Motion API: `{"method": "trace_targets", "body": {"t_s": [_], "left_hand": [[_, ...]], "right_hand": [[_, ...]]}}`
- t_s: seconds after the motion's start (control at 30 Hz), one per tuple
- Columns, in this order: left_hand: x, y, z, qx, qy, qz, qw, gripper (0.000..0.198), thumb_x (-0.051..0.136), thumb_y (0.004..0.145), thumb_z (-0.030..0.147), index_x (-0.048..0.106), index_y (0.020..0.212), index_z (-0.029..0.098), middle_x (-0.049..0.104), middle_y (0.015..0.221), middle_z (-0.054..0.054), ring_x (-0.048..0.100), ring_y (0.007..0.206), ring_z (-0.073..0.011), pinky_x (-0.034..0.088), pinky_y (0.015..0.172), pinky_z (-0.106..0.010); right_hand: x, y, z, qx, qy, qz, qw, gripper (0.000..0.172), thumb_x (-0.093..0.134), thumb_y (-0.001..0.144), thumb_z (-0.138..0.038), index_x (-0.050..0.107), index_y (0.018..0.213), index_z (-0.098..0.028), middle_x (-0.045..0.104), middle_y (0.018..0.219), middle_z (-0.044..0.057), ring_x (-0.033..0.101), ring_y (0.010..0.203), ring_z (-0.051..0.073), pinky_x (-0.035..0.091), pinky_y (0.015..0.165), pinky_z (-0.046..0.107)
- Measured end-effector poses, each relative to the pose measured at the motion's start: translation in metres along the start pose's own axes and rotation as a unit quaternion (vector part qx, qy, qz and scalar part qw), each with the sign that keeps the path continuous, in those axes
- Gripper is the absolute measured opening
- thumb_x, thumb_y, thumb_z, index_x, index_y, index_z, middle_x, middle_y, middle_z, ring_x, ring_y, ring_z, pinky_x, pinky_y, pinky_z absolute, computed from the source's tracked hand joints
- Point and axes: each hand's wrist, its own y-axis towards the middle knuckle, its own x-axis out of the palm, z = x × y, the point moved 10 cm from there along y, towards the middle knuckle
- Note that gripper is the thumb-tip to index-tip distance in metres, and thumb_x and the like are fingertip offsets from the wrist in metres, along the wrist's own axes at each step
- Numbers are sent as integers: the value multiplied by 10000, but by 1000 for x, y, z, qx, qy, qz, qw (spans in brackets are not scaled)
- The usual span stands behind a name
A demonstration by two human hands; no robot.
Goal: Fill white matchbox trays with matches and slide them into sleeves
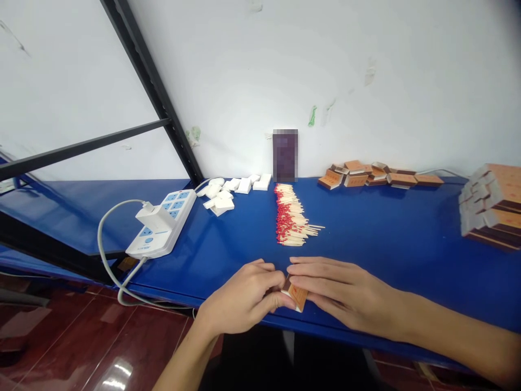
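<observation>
- Nearest, dark clothing point(260, 361) shows below the counter point(391, 233), with a glossy reddish tiled floor point(122, 331) to the left.
- The left hand point(246, 298) has its grip closed on an orange-and-brown matchbox point(300, 296), the thumb pressed along the white near end and the bent fingers at its left side.
- The right hand point(354, 296) shares the hold: its long fingers reach over the far end of the same matchbox, and its grip is closed around the right side.
- That matchbox sits tilted between both hands, at the front edge of the blue counter; its contents cannot be told.
- Just beyond the hands lies a heap of wooden matches point(291, 217), red heads mostly to the left, a few sticks poking out to the right.
- Left of the heap, near the counter's left side, rests a white power strip point(166, 239) with blue sockets, a white plug adapter point(157, 218) in it and a white cable point(99, 239) looping over the edge.
- Far right, a block of stacked matchboxes point(507, 187) stands on the counter.
- Along the back, white matchbox trays point(244, 185) lie scattered on the left, and loose matchboxes point(357, 178) lie piled on the right.
- Between them, a purple, pixelated rectangle point(285, 156) stands upright near the scuffed white wall point(252, 81).
- A black metal frame point(150, 70) slants up at left.
</observation>
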Motion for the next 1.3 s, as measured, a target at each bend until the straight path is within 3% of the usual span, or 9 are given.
{"method": "trace_targets", "body": {"t_s": [0.4, 0.67, 0.83, 0.97, 1.07, 1.13, 1.2, 1.3], "left_hand": [[5, -1, 0, -8, 23, -15, 1000, 426, 354, 1071, 468, 555, 808, 200, 570, 743, 27, 526, 778, -168, 338, 850, -312], [-2, -2, -8, -47, 18, 42, 998, 349, 460, 1038, 479, 508, 835, 200, 539, 756, 30, 498, 738, -157, 358, 791, -285], [-3, -5, -15, -74, 1, 37, 997, 325, 371, 1067, 458, 545, 926, 223, 586, 827, 20, 522, 803, -176, 349, 800, -298], [-3, -3, -18, -94, -18, 36, 995, 332, 326, 1085, 404, 557, 915, 237, 595, 849, 30, 531, 848, -174, 341, 843, -300], [-2, -2, -19, -108, -24, 36, 993, 320, 349, 1080, 403, 561, 905, 240, 605, 855, 33, 531, 843, -174, 346, 819, -296], [-1, -1, -20, -110, -23, 35, 993, 314, 357, 1077, 405, 567, 907, 243, 616, 866, 31, 533, 847, -178, 349, 818, -299], [0, 0, -20, -111, -19, 37, 993, 321, 347, 1078, 407, 573, 917, 245, 627, 886, 24, 540, 870, -187, 350, 837, -306], [-1, -1, -21, -113, -12, 42, 993, 357, 293, 1086, 410, 584, 953, 251, 639, 928, 11, 550, 911, -197, 354, 864, -315]], "right_hand": [[1, -5, -9, -37, -45, 5, 998, 389, 518, 957, -57, 537, 1336, -143, 699, 1239, 97, 575, 1277, 200, 520, 1088, 373], [-10, 10, -10, -16, -93, -15, 995, 358, 466, 973, -89, 549, 1317, -141, 685, 1237, 114, 599, 1232, 212, 542, 1055, 372], [-62, 3, -5, 34, -201, 60, 977, 440, 554, 916, -74, 546, 1346, -166, 623, 1264, 146, 607, 1193, 228, 551, 1002, 336], [-121, -49, 19, 117, -301, 116, 939, 428, 603, 908, -139, 570, 1312, -277, 661, 1196, 70, 670, 1048, 198, 554, 939, 314], [-175, -108, 36, 203, -406, 164, 876, 276, 626, 919, -296, 629, 1194, -269, 699, 1131, 72, 676, 1013, 212, 526, 943, 333], [-212, -150, 48, 294, -464, 199, 812, 282, 580, 939, -390, 632, 1182, -258, 696, 1160, 94, 654, 1065, 243, 511, 938, 365], [-231, -181, 60, 358, -501, 172, 769, 378, 498, 945, -501, 618, 1194, -243, 699, 1166, 105, 648, 1034, 273, 512, 871, 405], [-229, -198, 73, 346, -517, 96, 777, 461, 422, 933, -578, 651, 1096, -213, 720, 1016, 123, 629, 916, 294, 504, 806, 441]]}}
